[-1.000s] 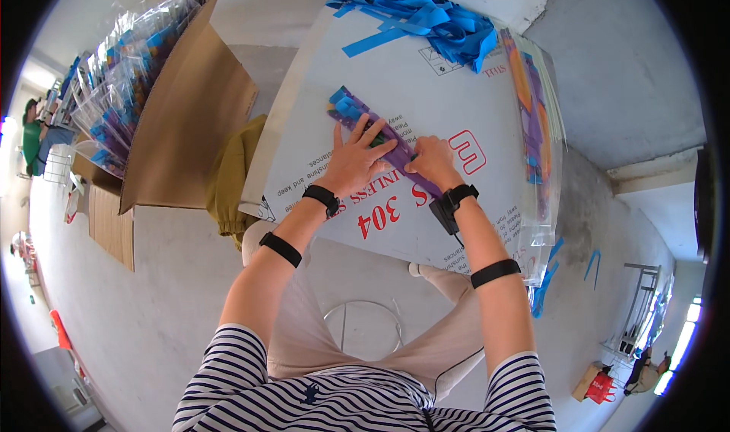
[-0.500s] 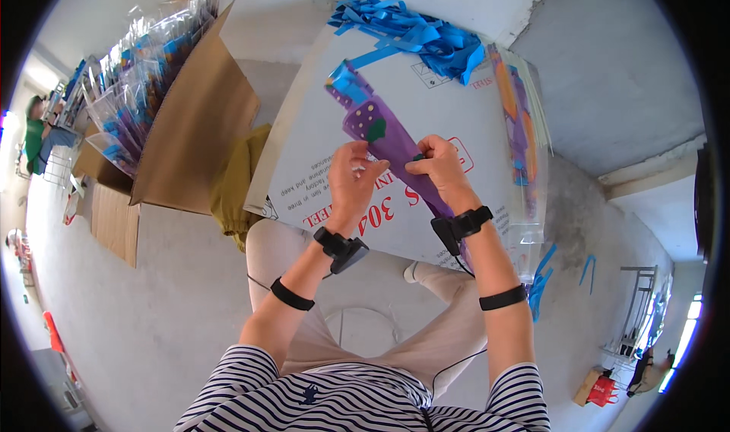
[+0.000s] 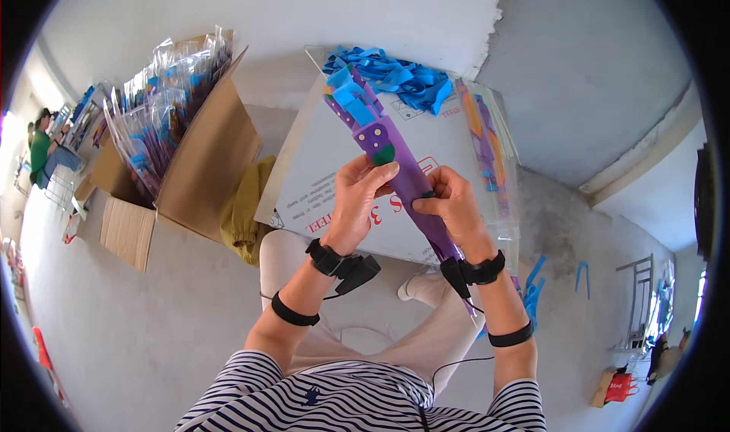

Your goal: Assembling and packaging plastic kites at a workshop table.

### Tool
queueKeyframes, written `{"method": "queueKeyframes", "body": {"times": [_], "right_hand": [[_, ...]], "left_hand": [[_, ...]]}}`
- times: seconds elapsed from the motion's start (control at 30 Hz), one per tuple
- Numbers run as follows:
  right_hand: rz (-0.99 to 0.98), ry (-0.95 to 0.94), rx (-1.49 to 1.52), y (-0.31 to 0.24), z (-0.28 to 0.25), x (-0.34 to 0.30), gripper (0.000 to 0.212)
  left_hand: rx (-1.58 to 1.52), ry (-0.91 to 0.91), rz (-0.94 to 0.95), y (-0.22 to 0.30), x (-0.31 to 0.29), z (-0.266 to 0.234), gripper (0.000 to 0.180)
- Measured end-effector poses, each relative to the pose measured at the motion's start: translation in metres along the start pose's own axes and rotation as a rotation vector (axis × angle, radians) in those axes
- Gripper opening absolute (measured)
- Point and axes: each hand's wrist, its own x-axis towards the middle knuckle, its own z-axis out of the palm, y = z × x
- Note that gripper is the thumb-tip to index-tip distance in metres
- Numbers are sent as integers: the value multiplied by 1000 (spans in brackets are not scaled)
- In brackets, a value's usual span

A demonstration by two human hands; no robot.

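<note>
Evidently, both hands are closed on a long, folded purple fabric strip (image 3: 409, 177), held above a white film-covered board (image 3: 304, 181) in front of the person's lap. The left hand (image 3: 359, 192) pinches its left edge beside a dark green patch (image 3: 384, 155), thumb lying on top; the right hand (image 3: 455, 208) grips the opposite edge a little nearer the body, thumb again uppermost, its fingertips partly hidden. To handle this layered piece well, I would keep both pinches light but firm, draw the two edges evenly apart so the face lies flat, and smooth out wrinkles from the middle toward each end. Matching the thumbs' pressure should stop the layers from sliding or twisting, and the loose blue band (image 3: 350, 97) at the far end probably deserves watching, since it could slip out of line. The strip's long axis runs diagonally: its wider, banded end points away and to the left, toward the heap of blue ribbons (image 3: 403, 81) at the board's far edge, while the narrower end points back toward the body and to the right, passing beside the right wrist and beyond the board's near edge.
</note>
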Motion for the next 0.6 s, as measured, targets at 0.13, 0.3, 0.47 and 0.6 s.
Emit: {"method": "queueKeyframes", "body": {"times": [0.13,0.3,0.47,0.6], "right_hand": [[-20,-24,-77,1,4,-8,28],[-40,-141,-48,5,20,-1,31],[135,-318,141,2,33,-1,32],[269,-415,351,1,29,-7,35]], "left_hand": [[-5,-42,16,0,-3,-6,20],[102,39,47,6,-12,-34,18],[-135,-77,-23,15,-30,-60,23],[-306,-204,-51,15,-37,-60,36]]}}
